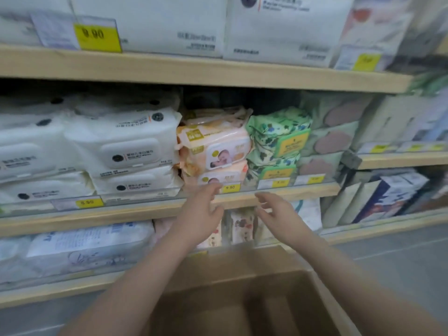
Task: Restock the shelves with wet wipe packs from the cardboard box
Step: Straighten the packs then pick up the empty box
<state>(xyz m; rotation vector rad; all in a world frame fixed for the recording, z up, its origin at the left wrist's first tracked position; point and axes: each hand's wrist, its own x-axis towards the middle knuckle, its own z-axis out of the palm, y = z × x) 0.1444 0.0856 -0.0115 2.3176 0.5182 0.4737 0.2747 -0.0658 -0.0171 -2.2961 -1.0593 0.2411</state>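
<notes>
Wooden shelf (169, 209) | orange wipe packs (215, 146) just above both hands — left hand (201, 214), right hand (276, 214), each grip loose, empty

A dark gap (242, 98) is left above the orange packs (215, 144) and green packs (278, 139), under the upper shelf board (194, 69). Either side is blocked by white packs (116, 141) and grey-green packs (332, 132). The cardboard box (242, 299) below stands open.

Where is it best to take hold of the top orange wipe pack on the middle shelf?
Probably by its two short ends, coming from the front: the top orange wipe pack lies flat on another, wedged between white packs and green packs; both hands are open.
</notes>
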